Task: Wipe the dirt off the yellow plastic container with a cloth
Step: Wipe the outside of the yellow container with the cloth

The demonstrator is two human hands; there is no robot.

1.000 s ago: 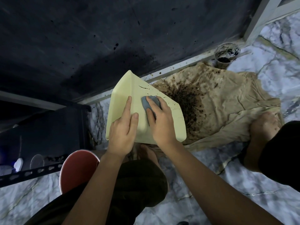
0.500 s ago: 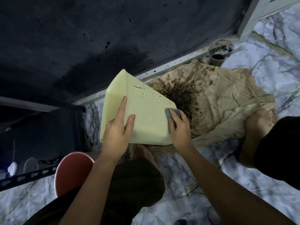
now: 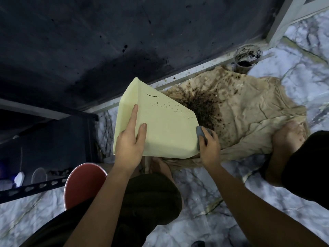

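Gripping: left hand clasps the yellow plastic container, held tilted at centre frame, dark specks toward 1 o'clock. Right hand pinches the grey cloth against the container's 3 o'clock edge. Stained tan sheet beyond; marble floor beneath.

Pale yellow container speckled black, grey cloth, tan sheet stained dark brown.
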